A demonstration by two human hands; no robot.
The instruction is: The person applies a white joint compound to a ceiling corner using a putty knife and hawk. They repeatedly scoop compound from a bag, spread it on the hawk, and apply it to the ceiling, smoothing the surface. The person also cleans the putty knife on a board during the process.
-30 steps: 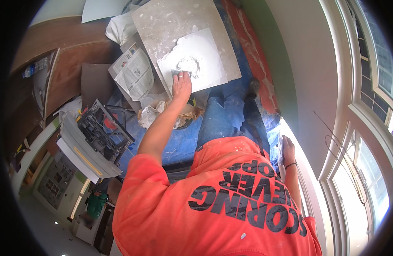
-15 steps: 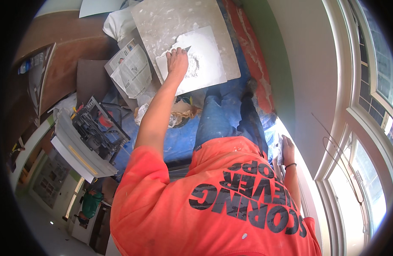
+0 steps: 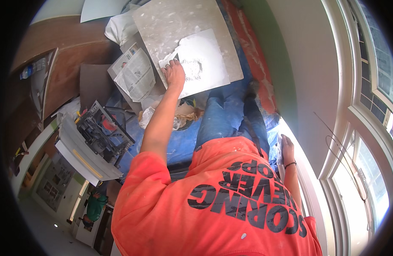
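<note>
My left hand [image 3: 174, 76] is closed over the left part of a white sheet [image 3: 209, 55] with a ragged upper-left edge. From its fingers sticks a small grey blade, apparently a putty knife [image 3: 177, 56], its handle hidden in my grip. A rough grey-speckled patch [image 3: 193, 69] marks the white surface just right of that hand. Beneath the sheet is a larger dusty grey-beige board [image 3: 162, 21]. At the right, my right hand [image 3: 287, 149] rests with its fingers stretched out beside a white ledge [image 3: 299, 164], a dark band on its wrist.
Folded newspaper [image 3: 134, 74] lies left of the board. Crumpled paper [image 3: 183, 115] is on blue sheeting [image 3: 175, 145] below it. A grey machine with a dark frame [image 3: 98, 136] stands left. Windows [image 3: 367, 166] and a bent wire [image 3: 343, 153] are right. Another person in green [image 3: 94, 207] is far left.
My left hand has moved down and slightly left across the white sheet, and the blade has moved left with it. The speckled patch is more exposed. My right hand stays by the ledge.
</note>
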